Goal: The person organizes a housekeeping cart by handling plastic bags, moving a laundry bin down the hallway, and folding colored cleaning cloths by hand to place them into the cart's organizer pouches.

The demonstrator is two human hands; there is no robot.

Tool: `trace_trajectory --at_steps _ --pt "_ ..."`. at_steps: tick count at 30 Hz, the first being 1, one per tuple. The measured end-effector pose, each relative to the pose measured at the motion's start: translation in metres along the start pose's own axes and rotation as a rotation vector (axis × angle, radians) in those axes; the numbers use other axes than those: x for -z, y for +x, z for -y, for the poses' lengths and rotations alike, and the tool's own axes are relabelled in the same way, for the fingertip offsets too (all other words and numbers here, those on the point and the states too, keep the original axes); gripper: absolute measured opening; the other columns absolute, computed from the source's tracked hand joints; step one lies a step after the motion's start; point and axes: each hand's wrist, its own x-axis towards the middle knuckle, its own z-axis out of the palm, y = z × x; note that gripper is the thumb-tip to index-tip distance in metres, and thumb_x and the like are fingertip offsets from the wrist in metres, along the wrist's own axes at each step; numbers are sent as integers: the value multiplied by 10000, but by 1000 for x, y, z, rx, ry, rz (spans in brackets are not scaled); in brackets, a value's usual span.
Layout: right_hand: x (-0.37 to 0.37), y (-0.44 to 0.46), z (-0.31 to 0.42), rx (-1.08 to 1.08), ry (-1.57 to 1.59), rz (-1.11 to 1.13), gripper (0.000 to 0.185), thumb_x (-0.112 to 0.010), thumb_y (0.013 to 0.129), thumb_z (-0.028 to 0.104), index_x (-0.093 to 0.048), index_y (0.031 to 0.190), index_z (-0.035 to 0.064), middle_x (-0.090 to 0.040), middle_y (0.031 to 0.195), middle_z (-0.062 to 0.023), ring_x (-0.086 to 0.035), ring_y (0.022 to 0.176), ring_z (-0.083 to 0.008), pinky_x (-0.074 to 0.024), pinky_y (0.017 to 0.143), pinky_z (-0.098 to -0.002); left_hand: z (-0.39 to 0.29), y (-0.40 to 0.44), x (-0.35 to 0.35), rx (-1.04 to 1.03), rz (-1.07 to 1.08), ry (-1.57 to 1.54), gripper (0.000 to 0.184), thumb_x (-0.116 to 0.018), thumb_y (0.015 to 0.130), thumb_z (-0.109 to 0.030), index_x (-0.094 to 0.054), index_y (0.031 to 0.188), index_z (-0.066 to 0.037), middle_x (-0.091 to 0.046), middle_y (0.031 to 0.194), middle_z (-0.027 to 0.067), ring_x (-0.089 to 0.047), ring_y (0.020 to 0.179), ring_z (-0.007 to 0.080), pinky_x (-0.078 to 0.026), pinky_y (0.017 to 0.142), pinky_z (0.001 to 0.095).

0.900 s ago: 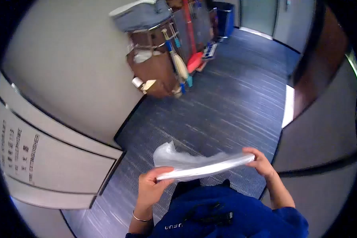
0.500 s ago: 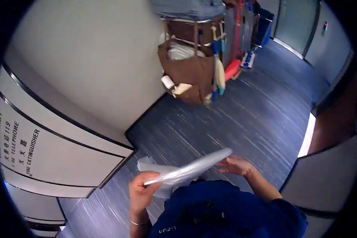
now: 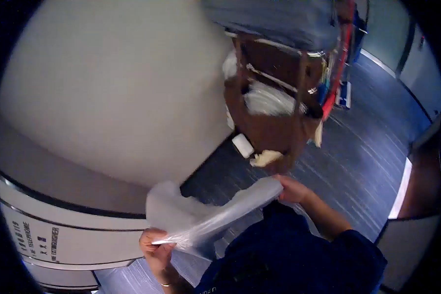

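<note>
A translucent whitish plastic bag (image 3: 215,218) stretches between my two hands in front of my dark blue shirt. My left hand (image 3: 157,247) pinches its gathered lower-left end between thumb and fingers. At the upper right, my right hand (image 3: 292,189) is closed on the other end. The bag's loose part billows up on the left, close to the wall. Its folds hide some of my right fingers.
Ahead stands a cleaning cart with a brown fabric bag (image 3: 279,127) holding white plastic. A white item (image 3: 242,145) and a pale cloth (image 3: 267,158) are at its lower edge. The beige wall (image 3: 108,98) is on my left, over striped blue-grey carpet (image 3: 362,142).
My right hand has closed on the bag's far end, and the bag has spread wider. The cart appears nearer and larger as the view has shifted.
</note>
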Motion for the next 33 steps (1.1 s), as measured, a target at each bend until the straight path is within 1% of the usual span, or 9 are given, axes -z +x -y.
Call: trace_trajectory --at_steps 6,14,16,18,19,26,28,29,33 --pt "-35 165 107 10 -928 -277 268 -570 848 257 -584 993 33 -599 789 -27 -550 726 -102 -443 636 -246 39 94 -5 318 -176 -82 281 -647 556 86 -528 784 -25 -565 747 54 -542 681 132 -444 654 244" --pt "-12 383 236 534 -2462 -342 280 -573 694 94 -585 970 47 -603 934 -100 -588 877 -313 -485 721 -402 147 206 31 532 -126 -151 279 -606 565 75 -493 783 -58 -490 723 26 -483 647 122 -423 601 251" --pt "-5 443 292 5 -2819 -848 320 -547 697 81 -576 1016 69 -566 1043 -119 -558 956 -333 -459 774 -454 189 246 56 494 -65 50 283 -595 559 84 -505 789 -54 -507 756 46 -508 666 144 -448 586 277" --pt "11 455 335 538 -3160 -607 251 -576 688 120 -618 936 126 -566 1016 -124 -546 981 -265 -420 834 -447 202 286 66 582 -20 -76 301 -585 555 100 -512 806 -50 -521 770 65 -529 679 167 -477 603 297" --pt "-2 461 334 286 -3257 -755 248 -570 715 190 -628 947 124 -524 1125 -129 -487 1082 -247 -354 909 -477 201 302 67 675 -75 -157 282 -579 566 108 -533 800 -42 -540 774 80 -553 712 192 -502 611 315" --pt "27 502 370 -632 -2957 -976 309 -584 736 255 -609 995 89 -557 1097 -151 -529 1032 -277 -380 890 -464 220 450 99 1649 840 151 772 -565 857 -234 -41 1387 -33 -243 1407 128 -359 1219 190 -356 922 340" --pt "90 512 401 -331 -2229 -1559 303 -559 761 278 -609 969 63 -591 1003 -173 -576 925 -310 -434 815 -458 232 421 76 832 248 -127 232 -598 585 97 -561 774 -33 -554 773 95 -570 748 211 -513 610 326" --pt "75 501 405 134 -2462 -1451 295 -533 778 287 -606 936 48 -598 947 -191 -591 850 -328 -470 737 -444 241 422 75 839 256 -131 232 -598 585 97 -561 774 -33 -554 773 95 -570 748 211 -513 610 326" --pt "97 486 422 224 -2516 -1474 286 -525 764 249 -586 988 83 -596 960 -166 -586 861 -312 -476 721 -421 253 430 75 660 484 13 161 -642 625 55 -585 763 -7 -581 819 119 -584 791 223 -527 649 344"
